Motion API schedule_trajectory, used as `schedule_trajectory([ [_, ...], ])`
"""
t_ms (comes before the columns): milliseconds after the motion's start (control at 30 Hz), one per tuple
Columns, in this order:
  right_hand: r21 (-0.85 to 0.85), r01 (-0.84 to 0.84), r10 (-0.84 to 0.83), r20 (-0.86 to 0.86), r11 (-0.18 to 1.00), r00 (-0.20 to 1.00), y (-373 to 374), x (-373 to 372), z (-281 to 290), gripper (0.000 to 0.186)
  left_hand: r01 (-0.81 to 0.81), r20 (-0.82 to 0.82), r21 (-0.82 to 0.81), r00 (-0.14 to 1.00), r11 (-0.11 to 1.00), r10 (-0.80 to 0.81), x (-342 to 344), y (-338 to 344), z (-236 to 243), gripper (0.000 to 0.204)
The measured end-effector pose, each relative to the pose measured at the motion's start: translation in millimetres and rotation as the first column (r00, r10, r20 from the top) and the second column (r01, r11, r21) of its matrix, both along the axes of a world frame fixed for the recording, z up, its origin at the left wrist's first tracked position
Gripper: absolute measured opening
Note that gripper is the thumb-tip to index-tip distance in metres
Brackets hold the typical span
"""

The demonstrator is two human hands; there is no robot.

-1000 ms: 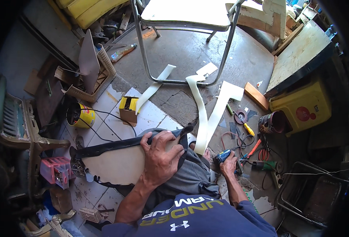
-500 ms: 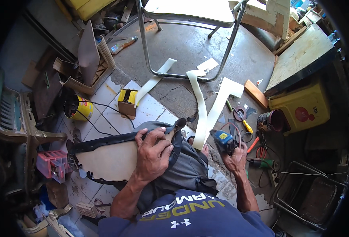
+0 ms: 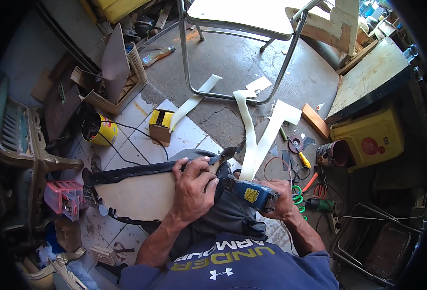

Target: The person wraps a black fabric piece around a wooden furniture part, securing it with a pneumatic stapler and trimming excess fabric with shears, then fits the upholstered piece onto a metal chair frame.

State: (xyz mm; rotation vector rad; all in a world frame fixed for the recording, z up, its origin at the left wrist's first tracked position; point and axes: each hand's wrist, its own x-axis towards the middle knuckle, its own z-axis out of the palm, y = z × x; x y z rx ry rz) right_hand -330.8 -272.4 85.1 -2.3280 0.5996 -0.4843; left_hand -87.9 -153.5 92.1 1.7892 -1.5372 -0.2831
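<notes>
On my lap lies a seat panel (image 3: 141,195) with a pale board underside, and dark fabric (image 3: 126,174) is folded over its rim. My left hand (image 3: 194,188) is closed on the folded fabric near the panel's right end, pressing it with the fingers. A blue staple gun (image 3: 253,194) is gripped in my right hand (image 3: 280,199). Its nose points left, close to my left fingers and the panel's edge; whether it touches the fabric is hidden. A green coiled hose (image 3: 297,197) shows beside my right hand.
White strips (image 3: 249,140) lie on the floor ahead, below a metal-framed chair (image 3: 240,21). To the right are a yellow-handled screwdriver (image 3: 304,159), an angle grinder (image 3: 320,204) and a tin can (image 3: 330,154). A yellow bucket (image 3: 108,133) and pink plastic box (image 3: 64,195) stand left.
My right hand has swung the staple gun left, from beside my lap to the panel's right end. My left hand keeps its hold on the fabric. The view has shifted slightly.
</notes>
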Motion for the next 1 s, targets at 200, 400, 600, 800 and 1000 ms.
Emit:
schedule_trajectory([
  [200,0.105,-0.004,-0.001,0.045,0.994,0.999,-5,-1,-8,0.051,0.016,0.023,-0.002,1.0,1.0,-0.016,-2,1,0,0.009],
  [400,0.283,0.183,-0.225,0.125,0.942,0.966,2,-18,-30,0.035,0.071,0.108,-0.05,0.992,0.996,-0.065,5,5,-1,0.015],
  [600,-0.03,0.622,-0.585,-0.379,0.783,0.718,-23,-63,-146,0.056,0.264,0.138,-0.066,0.958,0.962,-0.253,31,21,5,0.027],
  [800,-0.317,0.637,-0.651,-0.649,0.702,0.395,-13,-101,-219,0.069,0.217,0.092,-0.015,0.972,0.976,-0.215,35,40,7,0.061],
  [1000,0.435,0.048,-0.111,0.121,0.899,0.986,-2,28,-55,0.042,-0.065,0.418,0.064,0.908,0.996,0.032,-29,31,2,0.066],
])
